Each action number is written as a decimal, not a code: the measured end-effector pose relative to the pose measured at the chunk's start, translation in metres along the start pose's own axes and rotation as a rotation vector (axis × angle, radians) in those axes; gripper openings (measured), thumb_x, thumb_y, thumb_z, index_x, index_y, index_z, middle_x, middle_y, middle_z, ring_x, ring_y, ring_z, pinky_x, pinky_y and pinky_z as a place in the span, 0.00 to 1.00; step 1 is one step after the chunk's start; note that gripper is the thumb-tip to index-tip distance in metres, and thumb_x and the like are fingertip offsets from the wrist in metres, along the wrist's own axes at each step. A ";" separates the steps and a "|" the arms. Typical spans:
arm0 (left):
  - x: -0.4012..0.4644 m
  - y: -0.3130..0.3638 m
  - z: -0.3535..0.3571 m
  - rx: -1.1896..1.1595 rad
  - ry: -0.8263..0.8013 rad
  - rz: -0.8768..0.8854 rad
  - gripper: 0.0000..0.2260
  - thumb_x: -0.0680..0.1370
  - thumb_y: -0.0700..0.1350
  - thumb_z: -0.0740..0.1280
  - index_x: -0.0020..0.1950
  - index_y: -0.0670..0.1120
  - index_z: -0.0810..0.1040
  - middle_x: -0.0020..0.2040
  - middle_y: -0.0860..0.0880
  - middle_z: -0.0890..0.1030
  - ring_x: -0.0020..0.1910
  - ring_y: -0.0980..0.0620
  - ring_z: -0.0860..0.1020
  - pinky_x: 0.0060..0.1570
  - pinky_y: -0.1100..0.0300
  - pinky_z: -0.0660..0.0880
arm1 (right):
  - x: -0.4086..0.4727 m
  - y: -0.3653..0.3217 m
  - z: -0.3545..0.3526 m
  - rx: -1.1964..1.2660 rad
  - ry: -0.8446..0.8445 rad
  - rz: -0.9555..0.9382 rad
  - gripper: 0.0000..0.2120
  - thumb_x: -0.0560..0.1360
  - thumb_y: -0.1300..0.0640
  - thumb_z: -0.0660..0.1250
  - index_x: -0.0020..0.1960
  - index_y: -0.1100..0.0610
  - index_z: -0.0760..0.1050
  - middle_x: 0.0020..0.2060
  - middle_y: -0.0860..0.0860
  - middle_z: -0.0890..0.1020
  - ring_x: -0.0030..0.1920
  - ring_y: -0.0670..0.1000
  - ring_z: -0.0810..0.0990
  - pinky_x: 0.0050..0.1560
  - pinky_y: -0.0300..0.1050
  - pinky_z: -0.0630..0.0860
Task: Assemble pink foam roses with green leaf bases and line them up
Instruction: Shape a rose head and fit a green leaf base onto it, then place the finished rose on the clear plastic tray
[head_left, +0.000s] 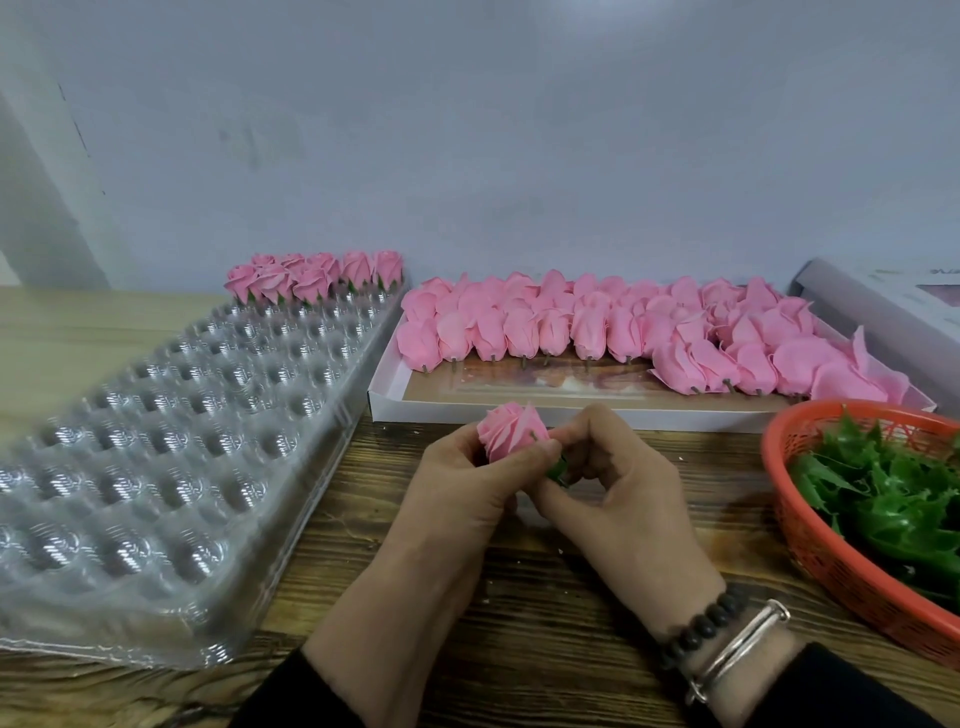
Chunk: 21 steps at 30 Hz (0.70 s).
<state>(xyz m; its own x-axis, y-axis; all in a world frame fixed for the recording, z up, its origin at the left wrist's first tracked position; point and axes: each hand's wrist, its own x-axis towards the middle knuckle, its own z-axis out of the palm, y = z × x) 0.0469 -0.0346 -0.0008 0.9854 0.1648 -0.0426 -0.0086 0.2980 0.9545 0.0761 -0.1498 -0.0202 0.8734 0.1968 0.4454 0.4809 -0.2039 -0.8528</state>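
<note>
My left hand (467, 483) grips a pink foam rose (511, 431) above the wooden table, bloom pointing up and left. My right hand (613, 478) pinches a green leaf base (558, 470) against the rose's underside; the leaf is mostly hidden by my fingers. Several finished roses with green bases (317, 275) stand in rows at the far end of a clear plastic cavity tray (171, 415). A white cardboard box (519, 408) holds several bare pink rose heads (623, 327) with short stems.
An orange mesh basket (831, 561) full of green leaf bases (893, 493) sits at the right edge. A grey box lid (883, 306) leans at the back right. A pale wall rises behind the table. Bracelets circle my right wrist.
</note>
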 end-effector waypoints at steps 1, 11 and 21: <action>0.000 0.000 0.000 0.008 0.006 0.002 0.15 0.60 0.40 0.77 0.44 0.38 0.81 0.39 0.36 0.76 0.36 0.46 0.69 0.39 0.53 0.69 | 0.000 0.001 0.000 -0.007 -0.001 -0.011 0.11 0.61 0.51 0.71 0.40 0.50 0.72 0.31 0.50 0.76 0.33 0.43 0.72 0.36 0.37 0.71; 0.001 -0.002 -0.001 -0.010 0.016 0.101 0.14 0.64 0.42 0.72 0.47 0.38 0.82 0.45 0.36 0.83 0.41 0.44 0.80 0.41 0.56 0.77 | 0.002 -0.002 -0.002 -0.096 -0.026 -0.082 0.13 0.64 0.53 0.74 0.45 0.48 0.73 0.38 0.49 0.78 0.40 0.48 0.77 0.43 0.42 0.74; 0.029 0.074 -0.012 0.134 0.272 0.409 0.09 0.62 0.48 0.74 0.38 0.46 0.82 0.34 0.49 0.83 0.33 0.57 0.78 0.34 0.66 0.74 | -0.002 0.000 -0.010 -0.090 -0.056 -0.026 0.11 0.69 0.50 0.69 0.50 0.43 0.72 0.43 0.42 0.78 0.41 0.45 0.78 0.40 0.30 0.72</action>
<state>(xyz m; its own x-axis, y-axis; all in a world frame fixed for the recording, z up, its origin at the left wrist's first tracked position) 0.0725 0.0032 0.0648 0.8258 0.4874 0.2837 -0.3446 0.0378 0.9380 0.0751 -0.1595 -0.0186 0.8561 0.2555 0.4492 0.5106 -0.2830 -0.8119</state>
